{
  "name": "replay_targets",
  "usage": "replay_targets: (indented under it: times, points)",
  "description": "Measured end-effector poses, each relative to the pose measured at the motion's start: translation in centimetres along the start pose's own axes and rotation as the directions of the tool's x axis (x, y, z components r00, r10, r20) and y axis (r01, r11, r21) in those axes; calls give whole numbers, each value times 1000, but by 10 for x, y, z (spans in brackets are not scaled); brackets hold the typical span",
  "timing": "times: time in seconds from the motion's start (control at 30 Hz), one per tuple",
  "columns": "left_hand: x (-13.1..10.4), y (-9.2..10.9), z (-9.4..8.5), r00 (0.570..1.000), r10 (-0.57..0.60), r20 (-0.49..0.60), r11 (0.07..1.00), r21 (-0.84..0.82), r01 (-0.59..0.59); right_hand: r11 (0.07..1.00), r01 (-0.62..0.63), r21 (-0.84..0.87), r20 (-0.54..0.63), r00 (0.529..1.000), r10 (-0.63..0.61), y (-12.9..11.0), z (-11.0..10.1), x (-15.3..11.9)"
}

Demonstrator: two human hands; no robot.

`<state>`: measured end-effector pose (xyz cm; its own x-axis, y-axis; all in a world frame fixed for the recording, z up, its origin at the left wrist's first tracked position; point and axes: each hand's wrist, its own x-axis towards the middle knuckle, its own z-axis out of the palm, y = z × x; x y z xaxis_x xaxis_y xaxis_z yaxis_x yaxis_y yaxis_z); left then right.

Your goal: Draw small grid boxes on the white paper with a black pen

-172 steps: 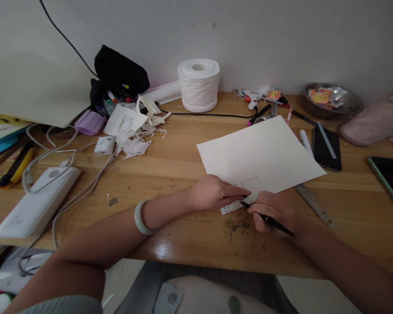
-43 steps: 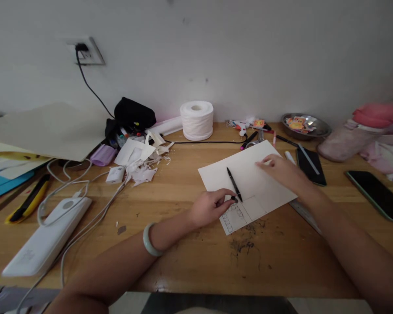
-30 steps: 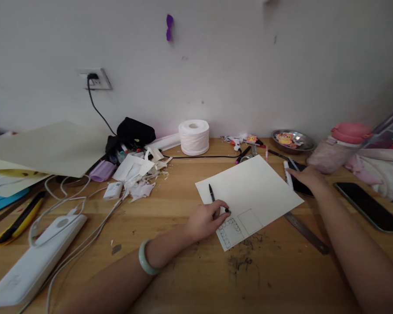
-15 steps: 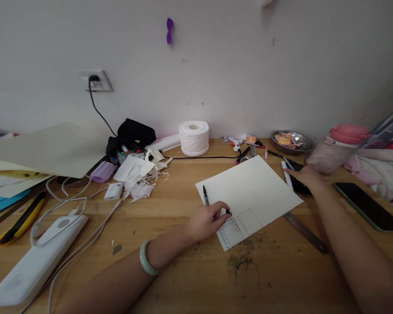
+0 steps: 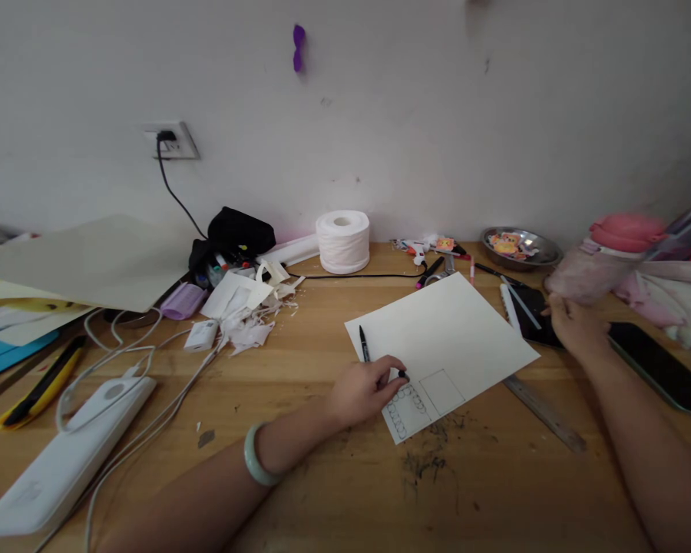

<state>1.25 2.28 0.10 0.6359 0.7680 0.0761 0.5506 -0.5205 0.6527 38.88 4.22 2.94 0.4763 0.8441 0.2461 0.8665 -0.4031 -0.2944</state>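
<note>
On the desk (image 5: 311,322) at left, a white power bank (image 5: 69,461), faint print unreadable. Farther right, left hand (image 5: 360,392) with thumb and fingertips pinched together on a small black piece (image 5: 403,375), mostly hidden. Above, a black pen (image 5: 364,343), lettering too small to read, on drawn-on paper (image 5: 449,330), with a ruler (image 5: 544,413) partly covered beneath. Then, at the right edge of a black slab (image 5: 544,330), right hand (image 5: 579,326), farther right than half a second ago. Cannot tell: fingers apart or closed on that edge. Just beside, a phone (image 5: 659,365), partly hidden.
</note>
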Motion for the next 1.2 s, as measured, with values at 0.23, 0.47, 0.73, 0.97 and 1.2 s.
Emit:
replay_targets:
  times: [0.23,0.47,0.73,0.97,1.2]
  points:
    - [1,-1,1,1000,-7,9,1000,3,7,999,-7,-32,-48,999,5,3,12,5]
    - [1,-2,2,1000,19,-2,1000,-7,-19,959,265,99,2,964,-266,-11,26,3]
    - [1,-2,3,1000,27,-2,1000,-12,-27,966,212,148,-238,956,-173,10,20,7]
    - [1,-3,4,999,39,-20,999,-20,-39,978,123,168,-233,969,-82,25,19,13]
    - [0,-2,2,998,57,-30,998,-20,-58,984,42,172,-221,975,-3,23,17,11]
